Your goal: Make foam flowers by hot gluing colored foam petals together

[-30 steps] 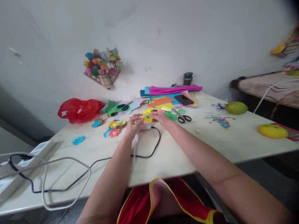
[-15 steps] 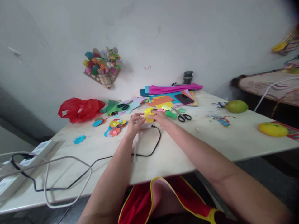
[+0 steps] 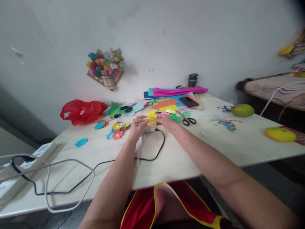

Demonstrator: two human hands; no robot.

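Both hands meet near the middle of the table over a white glue gun (image 3: pixel 149 128) with a black cord. A yellow paper piece (image 3: pixel 152 117) is between them. My right hand (image 3: pixel 165 121) pinches its right side, and a small green spot shows at the fingertips. My left hand (image 3: pixel 138 124) has its fingers pressed together at the paper's left edge; what they hold, if anything, is too small to tell. Left of the hands lie paper flowers (image 3: pixel 117 135). Black-handled scissors (image 3: pixel 189 121) and a green roll (image 3: pixel 175 118) lie right of them.
A red plastic bag (image 3: pixel 83 112), a blue paper flower (image 3: pixel 81 142) and a power strip (image 3: pixel 45 152) are on the left. Stacked coloured sheets (image 3: pixel 164 103) and a phone (image 3: pixel 188 101) lie behind. Two mangoes (image 3: pixel 242 110) are on the right.
The yellow paper has turned slightly between my fingers, and a green spot now shows on it. My hands have stayed in nearly the same place; the view has shifted slightly.
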